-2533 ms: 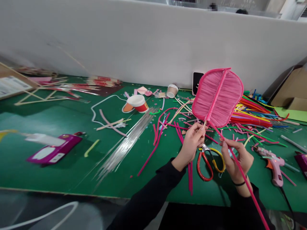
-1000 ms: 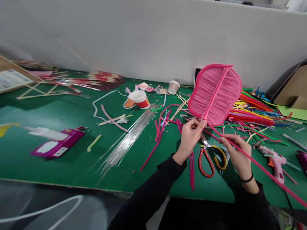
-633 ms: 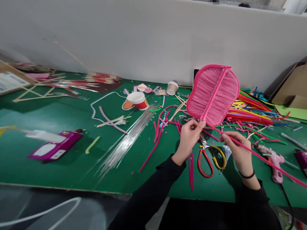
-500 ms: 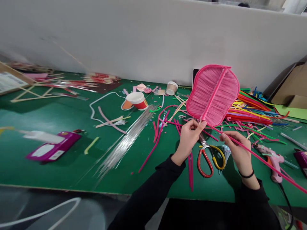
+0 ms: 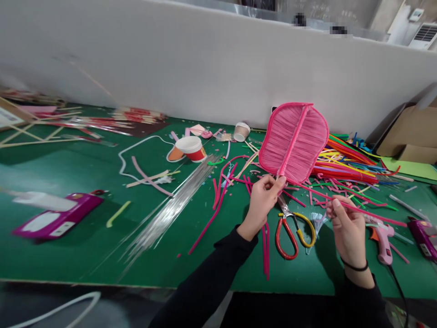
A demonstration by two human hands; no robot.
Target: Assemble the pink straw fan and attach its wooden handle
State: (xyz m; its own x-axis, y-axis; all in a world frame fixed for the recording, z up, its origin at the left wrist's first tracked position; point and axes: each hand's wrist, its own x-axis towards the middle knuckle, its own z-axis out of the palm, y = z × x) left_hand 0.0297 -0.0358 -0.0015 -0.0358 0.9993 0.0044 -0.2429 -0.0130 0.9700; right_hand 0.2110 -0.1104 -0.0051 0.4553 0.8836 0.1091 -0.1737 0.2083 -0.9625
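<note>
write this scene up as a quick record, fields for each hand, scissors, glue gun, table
left hand: pinches the pink fan at its base
right hand: holds a pink strip running toward the fan's base; join hidden
scissors: lying between the hands, one handle red, one yellow
pink glue gun: beyond the right hand
table: green, littered with strips

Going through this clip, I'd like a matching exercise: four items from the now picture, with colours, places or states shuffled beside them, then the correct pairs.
Column one
1. scissors
2. pink panel
3. glue gun
4. long pink strip

Column two
A. pale pink, lying on the green table
B. held by the right hand
C. red on one handle, yellow on the other
D. raised, with its lower end at the left hand

Pairs: 1-C, 2-D, 3-A, 4-B
</note>
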